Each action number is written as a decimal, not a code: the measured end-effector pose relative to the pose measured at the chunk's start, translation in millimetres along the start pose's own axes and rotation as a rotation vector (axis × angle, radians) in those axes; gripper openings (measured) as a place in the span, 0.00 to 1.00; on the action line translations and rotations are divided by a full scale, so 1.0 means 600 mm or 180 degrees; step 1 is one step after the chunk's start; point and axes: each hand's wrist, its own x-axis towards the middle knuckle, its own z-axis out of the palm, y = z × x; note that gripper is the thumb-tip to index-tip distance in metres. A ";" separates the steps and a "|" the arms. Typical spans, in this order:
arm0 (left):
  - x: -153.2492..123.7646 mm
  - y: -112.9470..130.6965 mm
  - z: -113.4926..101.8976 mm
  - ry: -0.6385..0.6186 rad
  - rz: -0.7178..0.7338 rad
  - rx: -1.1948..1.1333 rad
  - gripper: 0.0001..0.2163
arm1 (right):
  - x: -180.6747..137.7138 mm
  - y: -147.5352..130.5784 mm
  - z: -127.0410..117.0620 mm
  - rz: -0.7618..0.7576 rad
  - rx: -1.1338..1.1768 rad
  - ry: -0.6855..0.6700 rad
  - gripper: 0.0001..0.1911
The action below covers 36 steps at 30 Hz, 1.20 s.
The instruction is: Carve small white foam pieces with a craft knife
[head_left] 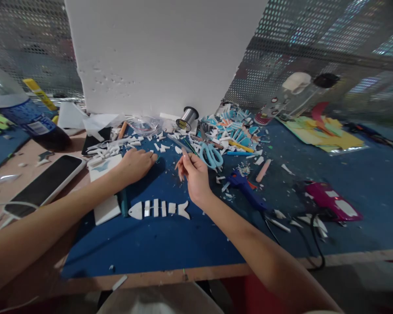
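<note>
My right hand (193, 172) is raised over the blue mat (170, 244), its fingers pinched on a thin grey tool (177, 142) that points up and left. My left hand (136, 163) lies palm down on the mat beside a heap of white foam scraps (118, 146), fingers stretched flat and holding nothing. Just below both hands lies a white fish skeleton (159, 209) made of separate foam pieces. Light-blue scissors (211, 155) rest right behind my right hand.
A large white board (163, 56) stands upright at the back, with a wire spool (187, 117) at its foot. A blue glue gun (245, 187) with its cord and a pink object (334, 201) lie to the right. On the left are a phone (47, 183) and a bottle (29, 117).
</note>
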 end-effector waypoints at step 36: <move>-0.002 0.059 -0.014 0.0013 -0.0801 -0.7098 0.10 | -0.023 -0.011 -0.002 -0.1628 -0.2197 -0.0262 0.13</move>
